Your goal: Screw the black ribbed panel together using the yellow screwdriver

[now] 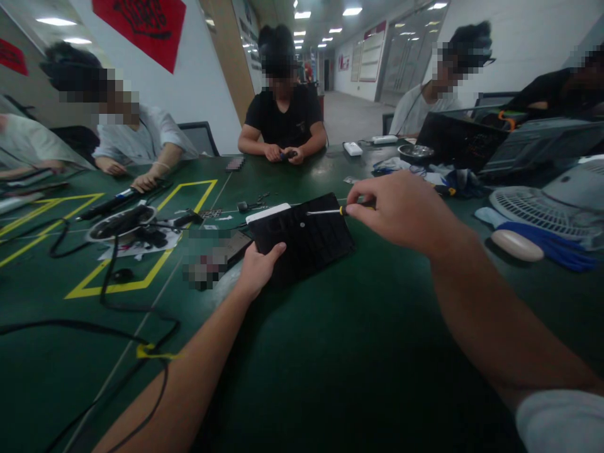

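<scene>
My left hand (258, 269) grips the lower left edge of a flat black panel (302, 242), thumb on its face. The panel is tilted up above the green table, and a white edge shows behind its upper left side. A small bright round spot sits on its face. Between the thumb and fingers of my right hand (394, 211) is a screwdriver (325, 212) with a yellow and black handle. Its thin metal shaft points left across the upper part of the panel; whether the tip touches the surface, I cannot tell.
On the left stands a white bowl (121, 221) of dark parts, with black cables (113, 277) running across the table. To the right are a white fan (542, 201), blue gloves (550, 245) and a pale oval object (518, 245). Several people sit around the table.
</scene>
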A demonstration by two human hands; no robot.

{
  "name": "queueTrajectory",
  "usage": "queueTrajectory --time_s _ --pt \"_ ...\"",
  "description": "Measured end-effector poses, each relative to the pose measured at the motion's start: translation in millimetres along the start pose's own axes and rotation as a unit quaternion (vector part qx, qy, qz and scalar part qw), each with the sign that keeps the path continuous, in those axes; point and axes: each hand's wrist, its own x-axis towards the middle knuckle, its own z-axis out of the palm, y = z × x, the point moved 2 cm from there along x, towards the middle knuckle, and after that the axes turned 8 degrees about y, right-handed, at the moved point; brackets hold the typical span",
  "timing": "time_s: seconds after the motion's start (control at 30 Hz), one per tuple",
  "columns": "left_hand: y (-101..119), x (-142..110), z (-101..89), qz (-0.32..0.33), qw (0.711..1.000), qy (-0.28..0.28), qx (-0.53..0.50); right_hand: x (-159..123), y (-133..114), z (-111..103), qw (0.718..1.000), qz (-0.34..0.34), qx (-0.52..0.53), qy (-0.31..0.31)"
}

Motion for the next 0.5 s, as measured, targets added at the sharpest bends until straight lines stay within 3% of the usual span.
queueTrajectory --time_s 0.3,0.5 --pt "1.9 -1.0 0.6 -0.011 1.000 -0.001 -0.008 2.7 3.0 7.6 0.998 -0.055 0.028 -0.020" --pt "-1.0 0.9 -0.2 -0.007 1.000 0.003 -0.017 2.3 1.8 9.5 0.999 -0.018 0.024 -0.013"
